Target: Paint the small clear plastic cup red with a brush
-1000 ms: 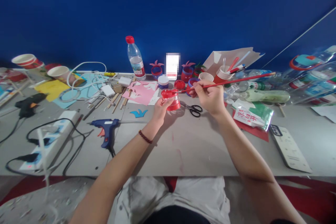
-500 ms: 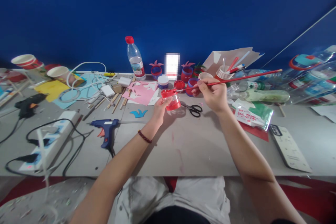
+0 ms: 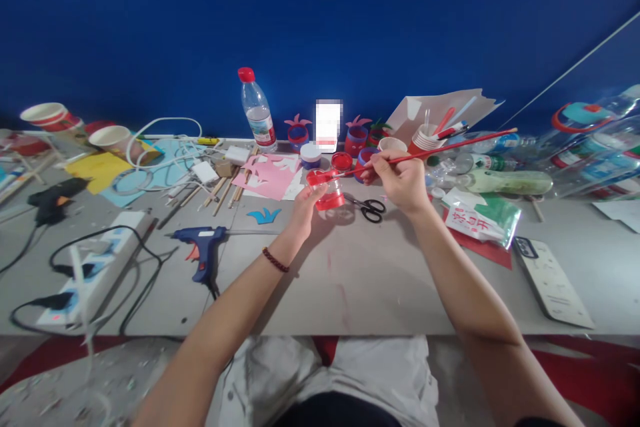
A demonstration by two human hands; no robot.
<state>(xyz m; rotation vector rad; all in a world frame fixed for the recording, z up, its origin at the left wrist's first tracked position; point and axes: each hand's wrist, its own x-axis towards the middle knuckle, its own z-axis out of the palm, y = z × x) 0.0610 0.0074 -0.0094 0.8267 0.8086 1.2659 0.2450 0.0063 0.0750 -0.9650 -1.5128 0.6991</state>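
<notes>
Between the fingers of my left hand [image 3: 304, 212] is a small clear plastic cup [image 3: 330, 195], tilted and partly coated with red paint. It looks like a cut bottle piece. My right hand [image 3: 401, 181] pinches a long red paintbrush [image 3: 450, 145], its bristle end against or very near the cup's red upper part. Just behind the cup stands an open pot of red paint [image 3: 342, 161]. Black-handled scissors [image 3: 373, 209] lie below my right hand, their blades partly behind the cup. A blue paper leaf cutout [image 3: 264, 216] rests left of my left hand.
A blue glue gun [image 3: 201, 243] and a white power strip [image 3: 95, 267] with cables lie on the left. At the back stand a red-capped bottle [image 3: 258, 113] and painted pots with paper leaves [image 3: 356, 139]. Plastic bottles [image 3: 505, 181] and a phone [image 3: 554, 283] are on the right.
My right hand has shifted slightly left, and the paintbrush has moved left with it across the cup's top. My left hand and the cup stay nearly in place.
</notes>
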